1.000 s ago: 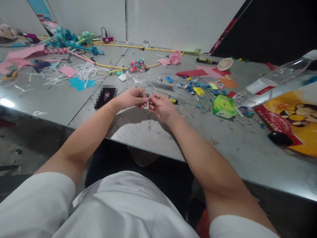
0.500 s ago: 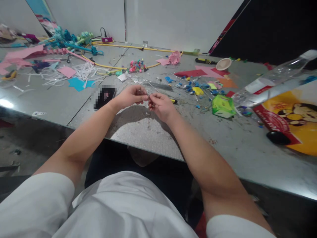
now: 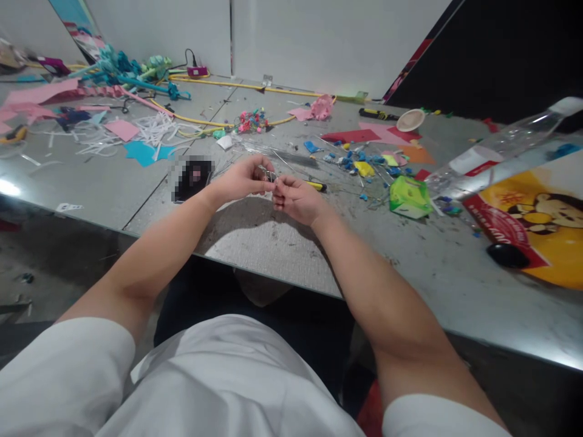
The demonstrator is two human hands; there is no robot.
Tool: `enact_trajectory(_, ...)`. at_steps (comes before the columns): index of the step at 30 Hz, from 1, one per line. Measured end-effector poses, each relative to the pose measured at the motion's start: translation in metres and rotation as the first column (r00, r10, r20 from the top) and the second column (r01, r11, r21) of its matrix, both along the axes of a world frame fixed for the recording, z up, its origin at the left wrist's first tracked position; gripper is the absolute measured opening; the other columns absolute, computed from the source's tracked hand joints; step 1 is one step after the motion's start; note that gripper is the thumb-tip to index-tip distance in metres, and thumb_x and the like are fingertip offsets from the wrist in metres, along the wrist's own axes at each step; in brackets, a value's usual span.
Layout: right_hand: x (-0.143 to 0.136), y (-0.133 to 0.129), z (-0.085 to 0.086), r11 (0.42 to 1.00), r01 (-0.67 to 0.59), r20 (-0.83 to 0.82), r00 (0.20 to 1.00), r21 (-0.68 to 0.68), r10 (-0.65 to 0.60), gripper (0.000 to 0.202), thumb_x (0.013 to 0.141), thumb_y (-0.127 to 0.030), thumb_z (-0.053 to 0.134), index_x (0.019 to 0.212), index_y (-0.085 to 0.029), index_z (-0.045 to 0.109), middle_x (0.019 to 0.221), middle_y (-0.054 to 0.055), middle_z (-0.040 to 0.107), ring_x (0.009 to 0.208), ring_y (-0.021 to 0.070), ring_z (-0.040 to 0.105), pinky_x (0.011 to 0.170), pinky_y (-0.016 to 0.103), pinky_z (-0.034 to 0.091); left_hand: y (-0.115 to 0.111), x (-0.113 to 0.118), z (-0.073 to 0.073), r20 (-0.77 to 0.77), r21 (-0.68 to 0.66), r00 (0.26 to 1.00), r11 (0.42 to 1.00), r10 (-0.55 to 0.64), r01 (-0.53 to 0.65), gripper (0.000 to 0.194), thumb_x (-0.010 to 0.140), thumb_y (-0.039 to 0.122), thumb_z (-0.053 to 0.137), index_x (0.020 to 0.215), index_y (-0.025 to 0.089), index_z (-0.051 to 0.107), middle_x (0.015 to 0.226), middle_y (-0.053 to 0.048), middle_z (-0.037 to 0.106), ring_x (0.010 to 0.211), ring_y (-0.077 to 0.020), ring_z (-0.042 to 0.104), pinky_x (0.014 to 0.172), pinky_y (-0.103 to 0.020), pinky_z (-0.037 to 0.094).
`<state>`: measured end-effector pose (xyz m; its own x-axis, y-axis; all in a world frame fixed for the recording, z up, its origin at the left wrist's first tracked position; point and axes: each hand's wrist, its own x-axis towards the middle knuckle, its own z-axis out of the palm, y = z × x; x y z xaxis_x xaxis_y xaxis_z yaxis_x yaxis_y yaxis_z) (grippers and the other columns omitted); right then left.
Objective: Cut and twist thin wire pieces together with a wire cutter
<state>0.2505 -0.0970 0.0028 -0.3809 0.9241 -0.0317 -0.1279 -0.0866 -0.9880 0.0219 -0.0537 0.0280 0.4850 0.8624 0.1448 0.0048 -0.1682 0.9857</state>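
Note:
My left hand [image 3: 248, 179] and my right hand [image 3: 296, 197] meet above the table, thumbs and fingertips pinched close together. Between them shows a thin, shiny wire [image 3: 268, 176], mostly hidden by the fingers. Just beyond the hands lies a bundle of thin metal wires [image 3: 291, 158]. A yellow and black cutter [image 3: 317, 186] lies behind my right hand, partly covered by it. Left of my left wrist is a dark, phone-like object [image 3: 195, 177], partly blurred out.
Small blue and yellow pieces [image 3: 362, 167] lie to the right, near a green packet [image 3: 410, 196]. A clear plastic bottle [image 3: 505, 142] rests beside a yellow bag [image 3: 546, 224]. White paper strips [image 3: 152, 130] and teal crepe-like bundles [image 3: 121, 67] cover the left. The table's front edge runs below my forearms.
Both hands stay pinched together in nearly the same place. My right hand has shifted slightly right and down, its fingers turned a little, and more of the yellow cutter shows.

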Motion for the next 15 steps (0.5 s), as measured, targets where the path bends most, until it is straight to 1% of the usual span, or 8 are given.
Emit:
enact_trajectory(2, -0.003, 0.005, -0.006, 0.991, 0.118, 0.024, 0.992, 0.059, -0.120, 0.062, 0.092, -0.074, 0.109, 0.094, -0.032, 0.064, 0.080, -0.006, 0.054, 0.074, 0.0205, 0.057, 0.071, 0.036, 0.054, 0.001, 0.000, 0.001, -0.011, 0.020, 0.999, 0.999, 0.041, -0.041, 0.049, 0.087, 0.010, 0.114, 0.106, 0.023, 0.071, 0.075, 0.008, 0.063, 0.064, -0.0100, 0.064, 0.064, -0.025, 0.048)
enact_trajectory(4, -0.007, 0.009, -0.011, 0.957, 0.253, 0.043, 0.964, 0.143, -0.261, 0.060, 0.093, -0.076, 0.107, 0.096, -0.032, 0.067, 0.078, -0.005, 0.057, 0.074, 0.0216, 0.060, 0.071, 0.037, 0.056, 0.002, 0.000, 0.001, -0.020, 0.040, 0.997, 0.997, 0.073, -0.072, 0.047, 0.089, 0.014, 0.114, 0.106, 0.023, 0.072, 0.074, 0.008, 0.062, 0.065, -0.0101, 0.061, 0.064, -0.025, 0.046)
enact_trajectory(6, -0.010, 0.011, -0.014, 0.917, 0.333, 0.062, 0.933, 0.222, -0.354, 0.057, 0.094, -0.077, 0.107, 0.099, -0.032, 0.071, 0.078, -0.004, 0.061, 0.075, 0.0226, 0.063, 0.070, 0.038, 0.058, 0.002, 0.000, -0.001, -0.027, 0.055, 0.996, 0.995, 0.081, -0.079, 0.045, 0.091, 0.019, 0.114, 0.107, 0.024, 0.073, 0.075, 0.008, 0.062, 0.066, -0.0102, 0.059, 0.064, -0.025, 0.044)
enact_trajectory(10, -0.011, 0.009, -0.013, 0.877, 0.355, 0.103, 0.908, 0.324, -0.406, 0.051, 0.097, -0.071, 0.109, 0.102, -0.032, 0.077, 0.083, 0.000, 0.070, 0.080, 0.0245, 0.069, 0.071, 0.040, 0.062, 0.004, 0.001, -0.008, -0.014, 0.093, 0.998, 0.994, 0.064, -0.063, 0.035, 0.100, 0.026, 0.108, 0.115, 0.026, 0.076, 0.075, 0.008, 0.057, 0.063, -0.0104, 0.053, 0.061, -0.026, 0.038)
enact_trajectory(13, -0.012, 0.007, -0.012, 0.865, 0.372, 0.103, 0.899, 0.336, -0.426, 0.045, 0.098, -0.062, 0.110, 0.101, -0.030, 0.079, 0.085, 0.001, 0.075, 0.080, 0.0239, 0.071, 0.072, 0.040, 0.062, 0.005, 0.001, -0.012, -0.030, 0.133, 0.998, 0.990, 0.050, -0.046, 0.026, 0.107, 0.023, 0.101, 0.119, 0.028, 0.079, 0.074, 0.009, 0.051, 0.061, -0.0119, 0.048, 0.062, -0.028, 0.036)
enact_trajectory(15, -0.015, 0.005, -0.012, 0.869, 0.378, 0.090, 0.901, 0.320, -0.425, 0.042, 0.099, -0.058, 0.109, 0.101, -0.029, 0.078, 0.083, 0.000, 0.075, 0.078, 0.0224, 0.070, 0.072, 0.038, 0.061, 0.004, 0.000, -0.013, -0.051, 0.145, 0.998, 0.989, 0.046, -0.038, 0.020, 0.111, 0.018, 0.095, 0.119, 0.028, 0.080, 0.073, 0.008, 0.049, 0.062, -0.0131, 0.047, 0.063, -0.028, 0.035)
